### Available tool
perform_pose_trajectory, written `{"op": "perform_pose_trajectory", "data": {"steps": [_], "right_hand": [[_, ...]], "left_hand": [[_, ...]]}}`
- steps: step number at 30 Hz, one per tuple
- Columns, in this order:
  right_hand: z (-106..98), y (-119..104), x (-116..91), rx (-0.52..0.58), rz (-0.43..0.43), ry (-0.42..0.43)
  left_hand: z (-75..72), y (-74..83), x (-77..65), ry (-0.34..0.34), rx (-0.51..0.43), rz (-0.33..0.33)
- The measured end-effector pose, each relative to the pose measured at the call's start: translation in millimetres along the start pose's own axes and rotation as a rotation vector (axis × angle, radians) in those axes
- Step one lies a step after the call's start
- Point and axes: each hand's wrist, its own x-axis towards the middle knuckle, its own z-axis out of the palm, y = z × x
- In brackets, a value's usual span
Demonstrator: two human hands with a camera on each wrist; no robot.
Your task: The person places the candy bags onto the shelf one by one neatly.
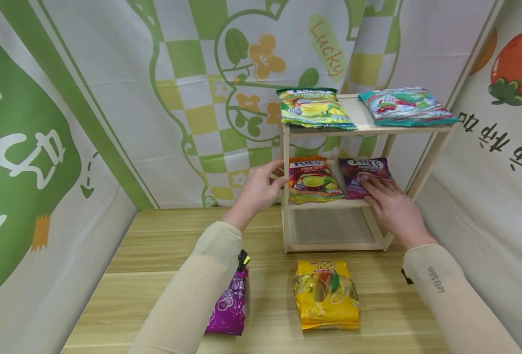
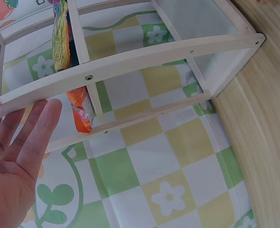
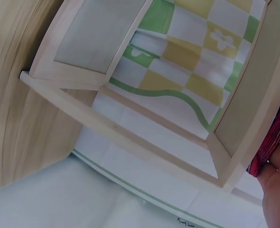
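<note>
In the head view, my left hand (image 1: 261, 187) is at the left front post of a small wooden shelf rack (image 1: 284, 221). The left wrist view shows its thumb on one side of the post and long fingers (image 2: 37, 130) on the other. My right hand (image 1: 393, 204) grips a purple Fox's berries candy bag (image 1: 353, 172) on the middle shelf, fingers over its front. Part of that bag (image 3: 268, 142) shows between fingers and thumb in the right wrist view. Left of it on the same shelf leans an orange Fox's fruits bag (image 1: 314, 182).
On the top shelf lie a green-and-yellow candy bag (image 1: 315, 108) and a teal one (image 1: 409, 107). A yellow candy bag (image 1: 327, 297) lies on the wooden table (image 1: 154, 255) before the rack. My left forearm partly covers a purple bag (image 1: 230, 307). Printed curtains (image 1: 110, 88) surround the table.
</note>
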Motion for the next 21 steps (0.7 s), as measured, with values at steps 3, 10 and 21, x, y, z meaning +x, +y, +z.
{"op": "perform_pose_trajectory", "data": {"steps": [3, 10, 21], "right_hand": [[1, 3, -1, -0.006, -0.029, 0.011], [2, 7, -2, -0.022, -0.097, 0.068], [-19, 12, -11, 0.046, 0.042, 0.105]], "left_hand": [[-0.1, -0.1, -0.1, 0.0, -0.004, -0.001], [-0.1, -0.8, -0.9, -0.004, -0.006, -0.011], [2.2, 3.3, -2.3, 0.012, 0.0, -0.037]]}}
